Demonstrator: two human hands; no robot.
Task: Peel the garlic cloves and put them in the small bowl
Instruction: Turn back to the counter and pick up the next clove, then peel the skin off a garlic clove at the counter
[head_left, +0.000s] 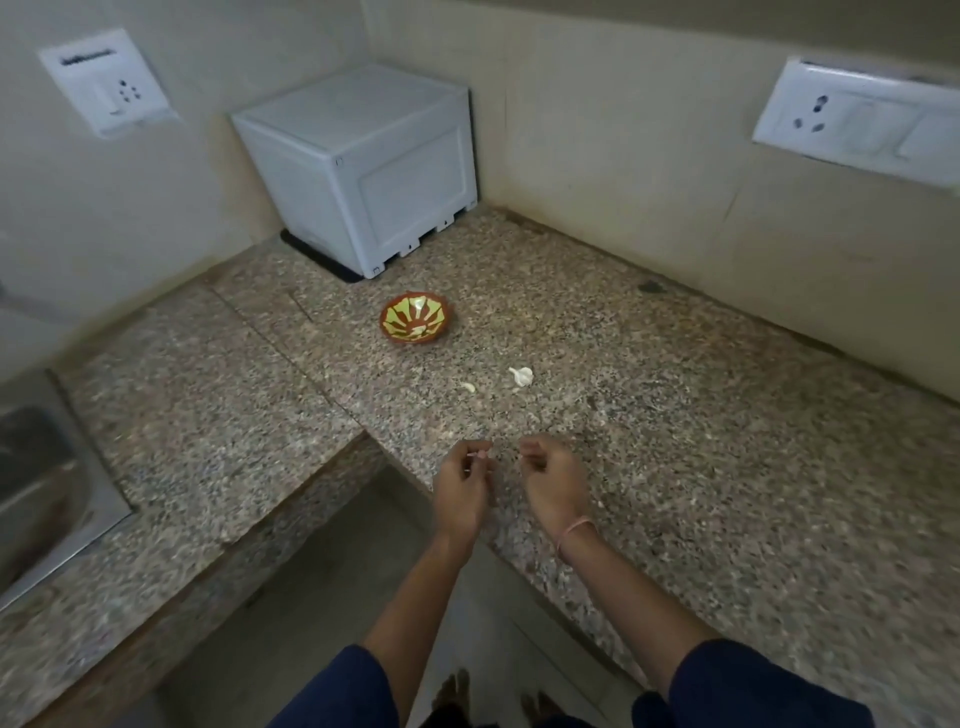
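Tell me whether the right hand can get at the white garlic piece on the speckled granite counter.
Probably yes: the white garlic piece lies in the open on the speckled granite counter, just beyond the right hand, nothing between them. Its curled fingers would have to open first.

Surface: box in the back corner; small bowl just before it; garlic head before and right of the bowl, loose clove near its left (not touching). Sink far left. Hands over the near edge: left hand pinching a small bit, right hand beside it.
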